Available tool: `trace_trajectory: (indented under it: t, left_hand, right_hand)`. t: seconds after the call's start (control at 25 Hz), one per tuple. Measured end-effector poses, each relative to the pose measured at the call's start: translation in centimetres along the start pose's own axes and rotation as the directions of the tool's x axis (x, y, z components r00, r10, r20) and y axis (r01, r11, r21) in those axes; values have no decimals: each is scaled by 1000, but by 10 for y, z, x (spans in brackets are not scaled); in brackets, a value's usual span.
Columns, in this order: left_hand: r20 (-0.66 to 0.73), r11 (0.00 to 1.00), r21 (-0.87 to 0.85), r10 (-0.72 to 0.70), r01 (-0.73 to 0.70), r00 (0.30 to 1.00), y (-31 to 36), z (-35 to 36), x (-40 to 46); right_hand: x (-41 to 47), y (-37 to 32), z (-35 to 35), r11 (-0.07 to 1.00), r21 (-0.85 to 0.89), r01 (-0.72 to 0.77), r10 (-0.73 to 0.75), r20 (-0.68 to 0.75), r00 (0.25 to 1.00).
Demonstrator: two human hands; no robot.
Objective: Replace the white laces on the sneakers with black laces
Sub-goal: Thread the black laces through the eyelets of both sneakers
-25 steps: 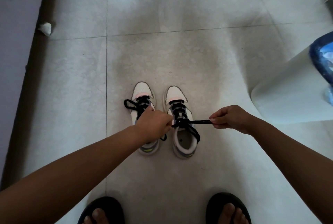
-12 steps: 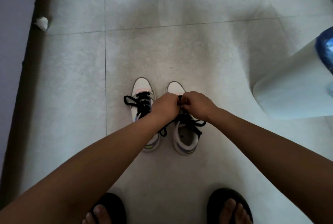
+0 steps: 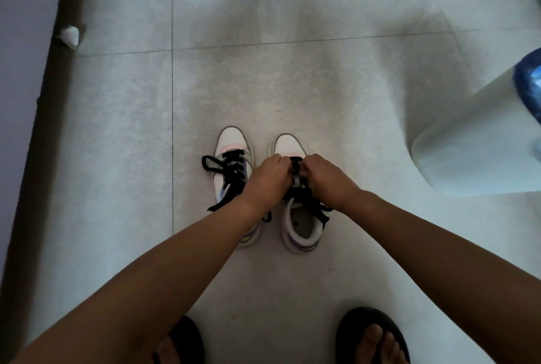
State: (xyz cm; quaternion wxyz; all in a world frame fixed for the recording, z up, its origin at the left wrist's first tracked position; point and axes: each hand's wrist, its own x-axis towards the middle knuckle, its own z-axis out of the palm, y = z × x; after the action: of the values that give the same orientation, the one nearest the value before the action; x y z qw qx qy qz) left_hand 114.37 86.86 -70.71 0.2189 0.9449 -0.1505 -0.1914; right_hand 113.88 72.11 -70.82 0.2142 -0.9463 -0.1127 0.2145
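I see the grey tiled floor (image 3: 292, 80) filling the view, with a dark strip of skirting (image 3: 35, 135) down the left edge. At the right edge stands a pale bin-like container (image 3: 474, 153); its mouth is lined with a blue bag (image 3: 528, 82), and I cannot tell what is inside it. No writing or brand mark is legible on it from here.

My two forearms reach from the near edge toward the middle of the floor. There the pair of white sneakers stands side by side, toes pointing away. The left sneaker (image 3: 232, 144) is already threaded with a black lace (image 3: 231, 179), one loop flopping out to the left and a loose end trailing down its left side. The right sneaker (image 3: 288, 145) also carries a black lace (image 3: 311, 207), whose ends hang slack across its open collar. I can read no logo on either shoe.

My left hand (image 3: 266, 180) and right hand (image 3: 326, 179) meet over the upper lacing of the right sneaker, both with fingers curled, pinching that lace near the front eyelets.

At the near edge are my feet in dark sandals (image 3: 370, 334). A small crumpled white scrap (image 3: 70, 36) lies far left against the skirting.
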Motion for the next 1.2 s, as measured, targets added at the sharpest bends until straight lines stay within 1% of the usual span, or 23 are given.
trace_trajectory:
  t: [0.08,0.12,0.16,0.24,0.32,0.4,0.48,0.6,0.64,0.68,0.72,0.8,0.84,0.92,0.96,1.04,1.12,1.2]
  left_hand:
    - [-89,992,-129,-16,4,996,-2,1,-8]
    - [-109,988,-156,-26,9,994,-2,1,-10]
    - [-87,990,-138,-30,18,996,0,1,-11]
    - [23,997,-65,-49,51,999,7,1,-7]
    - [109,995,22,-99,98,989,20,-4,2]
    - [138,984,88,-164,153,977,32,-10,11]
    - [144,975,136,-195,176,970,39,-13,17]
    - [163,974,165,-184,157,969,43,-10,17]
    - [172,975,139,-193,170,966,41,-9,15]
    - [186,977,89,-207,193,961,38,-8,14]
    - [197,976,27,-215,214,957,34,-7,12]
    - [185,976,-70,-190,206,964,27,-4,5]
    - [174,978,-94,-171,189,970,24,-2,-1]
    - [143,976,-131,-155,174,977,20,2,-10]
    - [123,973,-155,-154,173,980,18,6,-13]
    - [99,958,-194,-194,210,976,17,9,-14]
    - [106,944,-196,-250,267,962,16,10,-11]
    - [117,941,-173,-274,291,955,18,13,-10]
  right_hand:
    - [-5,0,-4,987,146,-62,69,-45,997]
    - [-7,0,-6,979,185,-89,99,-47,994]
    - [-9,-1,-8,976,183,-118,126,-29,992]
    - [-11,-8,-11,974,120,-193,190,32,981]
    - [-4,-16,-14,965,51,-258,252,106,962]
    - [5,-25,-21,960,-34,-277,278,219,935]
    - [10,-28,-27,967,-74,-245,256,323,911]
    - [9,-23,-29,959,-17,-283,268,373,888]
    - [7,-22,-28,953,18,-303,274,373,886]
    - [5,-20,-27,937,89,-338,282,375,883]
    - [2,-16,-26,893,211,-399,296,392,871]
    - [-8,-6,-24,721,479,-500,283,455,844]
    - [-13,-1,-21,652,559,-511,252,477,842]
    - [-19,7,-15,589,637,-497,201,481,854]
    - [-21,8,-11,595,639,-488,202,469,860]
    - [-20,6,-6,682,567,-461,253,408,877]
    - [-17,1,-5,762,497,-414,287,314,905]
    - [-17,-3,-4,761,524,-384,289,257,922]
